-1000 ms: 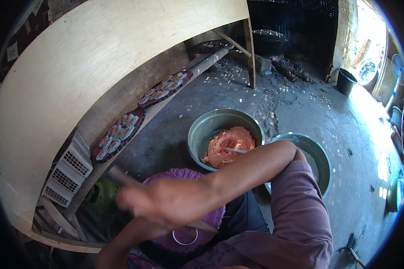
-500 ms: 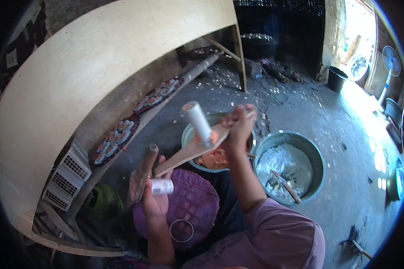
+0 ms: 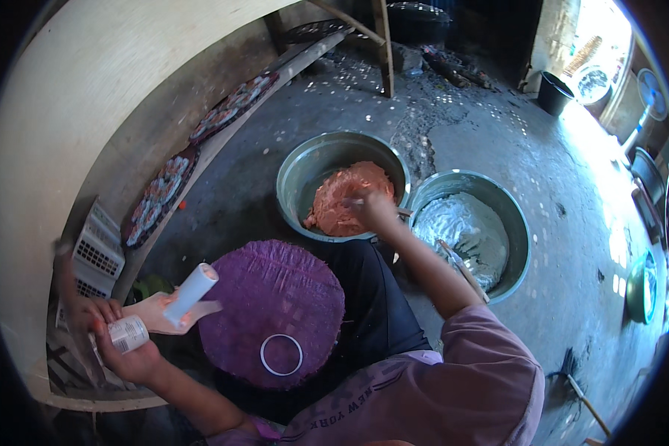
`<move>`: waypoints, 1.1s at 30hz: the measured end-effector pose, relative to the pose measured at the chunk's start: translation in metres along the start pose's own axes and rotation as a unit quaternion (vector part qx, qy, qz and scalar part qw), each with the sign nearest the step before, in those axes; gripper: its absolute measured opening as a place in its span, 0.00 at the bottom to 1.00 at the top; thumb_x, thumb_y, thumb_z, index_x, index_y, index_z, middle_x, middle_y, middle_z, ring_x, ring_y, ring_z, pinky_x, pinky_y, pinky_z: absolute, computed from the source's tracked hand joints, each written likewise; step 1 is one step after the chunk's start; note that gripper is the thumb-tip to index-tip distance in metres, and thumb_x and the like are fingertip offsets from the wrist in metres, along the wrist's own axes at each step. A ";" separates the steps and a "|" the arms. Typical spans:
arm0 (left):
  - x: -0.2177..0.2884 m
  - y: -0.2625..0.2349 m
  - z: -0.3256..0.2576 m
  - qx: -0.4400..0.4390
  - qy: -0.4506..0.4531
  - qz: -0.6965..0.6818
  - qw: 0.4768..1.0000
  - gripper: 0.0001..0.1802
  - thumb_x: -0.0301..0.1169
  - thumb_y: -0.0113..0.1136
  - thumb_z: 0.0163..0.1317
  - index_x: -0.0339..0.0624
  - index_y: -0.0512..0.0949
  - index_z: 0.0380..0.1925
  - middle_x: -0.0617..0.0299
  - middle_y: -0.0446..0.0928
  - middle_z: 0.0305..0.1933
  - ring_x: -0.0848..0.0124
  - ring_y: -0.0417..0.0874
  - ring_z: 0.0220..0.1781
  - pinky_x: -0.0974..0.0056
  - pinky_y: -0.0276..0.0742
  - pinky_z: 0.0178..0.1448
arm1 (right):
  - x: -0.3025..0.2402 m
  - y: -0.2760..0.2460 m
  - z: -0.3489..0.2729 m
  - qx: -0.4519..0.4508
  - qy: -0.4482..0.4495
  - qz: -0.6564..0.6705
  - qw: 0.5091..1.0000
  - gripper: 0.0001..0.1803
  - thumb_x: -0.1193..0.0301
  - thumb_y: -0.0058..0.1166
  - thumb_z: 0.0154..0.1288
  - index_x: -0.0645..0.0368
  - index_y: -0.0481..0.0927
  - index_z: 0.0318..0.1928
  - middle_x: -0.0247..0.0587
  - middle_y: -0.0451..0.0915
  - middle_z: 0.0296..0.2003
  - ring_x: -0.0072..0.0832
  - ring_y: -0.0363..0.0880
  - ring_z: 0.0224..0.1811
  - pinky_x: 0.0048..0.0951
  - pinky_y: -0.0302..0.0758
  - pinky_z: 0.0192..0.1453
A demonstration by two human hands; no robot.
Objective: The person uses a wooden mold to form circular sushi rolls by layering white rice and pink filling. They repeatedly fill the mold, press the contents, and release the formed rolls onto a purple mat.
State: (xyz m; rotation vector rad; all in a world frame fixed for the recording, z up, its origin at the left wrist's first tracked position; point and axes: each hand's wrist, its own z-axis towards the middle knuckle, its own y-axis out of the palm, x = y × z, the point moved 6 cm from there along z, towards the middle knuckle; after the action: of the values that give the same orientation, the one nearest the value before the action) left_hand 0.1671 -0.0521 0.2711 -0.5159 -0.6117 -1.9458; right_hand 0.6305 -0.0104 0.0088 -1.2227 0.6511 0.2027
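My left hand [image 3: 135,362] is closed around a white labelled cylinder [image 3: 128,334] fixed to a dark wooden piece [image 3: 68,286]. It also holds a pale wooden paddle [image 3: 150,312], from which a white pipe [image 3: 192,294] sticks up at a slant, with orange smears at its base. Over the green basin [image 3: 290,192], my right hand [image 3: 375,212] reaches down into soft orange dough [image 3: 343,195]. Its fingers are smeared by motion. A purple round woven mat [image 3: 264,297] lies before me, with a thin white ring [image 3: 282,354] on it.
A second basin [image 3: 526,245] holds white paste with a wooden-handled tool [image 3: 464,273] leaning in it. Trays of shaped pieces [image 3: 160,195] sit on a low plank at left, near a white crate [image 3: 100,256]. A pale board [image 3: 74,134] curves overhead left; a stick [image 3: 587,401] lies at right.
The paddle with the pipe has passed from my right hand to my left, which has swung left. My right hand has gone down into the orange dough. The view has shifted.
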 end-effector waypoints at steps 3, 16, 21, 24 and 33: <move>-0.014 -0.061 -0.029 0.289 -0.060 0.356 0.887 0.26 0.32 0.66 0.60 0.30 0.72 0.55 0.48 0.74 0.51 0.59 0.75 0.53 0.58 0.71 0.57 | 0.080 0.033 0.021 -0.167 -0.007 -0.416 0.894 0.16 0.61 0.49 0.67 0.52 0.85 0.47 0.41 0.83 0.46 0.37 0.83 0.47 0.42 0.71 0.52; -0.061 -0.032 -0.067 -0.202 0.133 0.790 0.564 0.31 0.39 0.72 0.54 0.37 0.72 0.54 0.51 0.76 0.52 0.58 0.80 0.51 0.59 0.76 0.56 | 0.072 0.017 0.113 -0.207 -0.152 -0.511 0.820 0.11 0.65 0.56 0.60 0.52 0.88 0.40 0.38 0.87 0.37 0.38 0.87 0.35 0.47 0.82 0.29; -0.070 -0.017 -0.050 -0.155 0.089 0.714 0.677 0.27 0.39 0.71 0.52 0.39 0.71 0.46 0.53 0.74 0.45 0.58 0.79 0.44 0.58 0.74 0.49 | 0.072 0.054 0.097 -0.245 -0.209 -0.560 0.764 0.11 0.67 0.54 0.59 0.54 0.88 0.34 0.39 0.86 0.30 0.38 0.87 0.29 0.47 0.80 0.22; -0.076 -0.004 -0.043 -0.157 0.080 0.687 0.705 0.24 0.38 0.71 0.51 0.40 0.70 0.42 0.54 0.73 0.41 0.58 0.78 0.40 0.58 0.73 0.44 | 0.069 0.075 0.088 -0.178 -0.249 -0.594 0.744 0.10 0.67 0.54 0.57 0.54 0.88 0.30 0.41 0.85 0.25 0.39 0.85 0.24 0.48 0.77 0.19; -0.086 0.030 -0.034 -0.182 0.080 0.627 0.754 0.18 0.38 0.69 0.47 0.45 0.68 0.29 0.57 0.69 0.28 0.57 0.76 0.28 0.57 0.70 0.30 | 0.067 0.058 0.042 -0.235 -0.244 -0.395 0.854 0.12 0.63 0.54 0.61 0.55 0.87 0.35 0.43 0.86 0.33 0.36 0.87 0.37 0.44 0.80 0.41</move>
State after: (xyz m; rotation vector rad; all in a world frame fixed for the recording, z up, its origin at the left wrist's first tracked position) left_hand 0.2274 -0.0248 0.1996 -0.7238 0.2706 -0.7507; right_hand 0.6720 0.0355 -0.0677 -1.7291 -0.4006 -0.0330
